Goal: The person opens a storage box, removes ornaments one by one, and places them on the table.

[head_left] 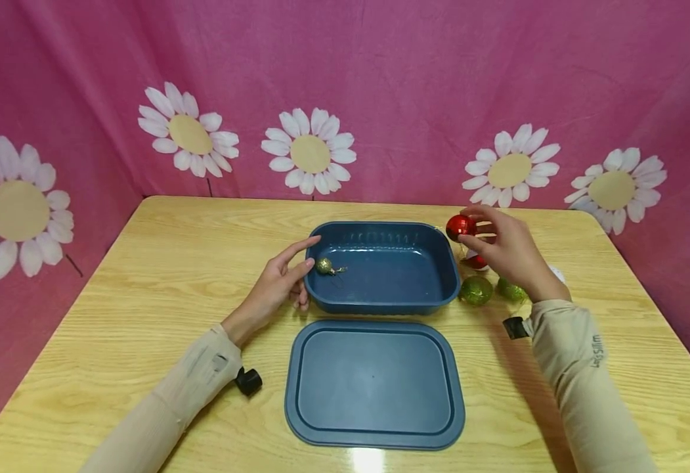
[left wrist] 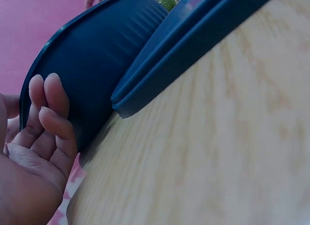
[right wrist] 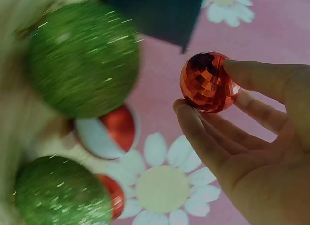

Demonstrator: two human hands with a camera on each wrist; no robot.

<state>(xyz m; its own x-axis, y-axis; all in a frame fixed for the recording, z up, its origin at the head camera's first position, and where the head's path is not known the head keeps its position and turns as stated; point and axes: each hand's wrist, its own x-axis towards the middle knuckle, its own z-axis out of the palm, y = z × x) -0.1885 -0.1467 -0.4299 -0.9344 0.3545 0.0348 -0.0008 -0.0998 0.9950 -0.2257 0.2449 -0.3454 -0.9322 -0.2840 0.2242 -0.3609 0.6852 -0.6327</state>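
In the head view my right hand (head_left: 501, 244) holds a shiny red faceted Christmas bauble (head_left: 460, 227) between thumb and fingertips, above the table beside the dish's right end. The right wrist view shows the same bauble (right wrist: 208, 82) at the fingertips. My left hand (head_left: 276, 281) rests at the left end of a deep dark blue dish (head_left: 380, 307), its index finger and thumb at the rim. Its other fingers (left wrist: 57, 97) bend loosely outside the dish wall. Inside the dish, near that hand, lies a small gold glittery bauble (head_left: 323, 265) with a string.
A matching blue lid (head_left: 374, 387) lies flat in front of the dish. Right of the dish, under my right arm, are green glitter baubles (head_left: 476, 290) and a red-and-white bauble (head_left: 476, 261). A pink flowered curtain (head_left: 404, 79) hangs behind the wooden table (head_left: 173, 263).
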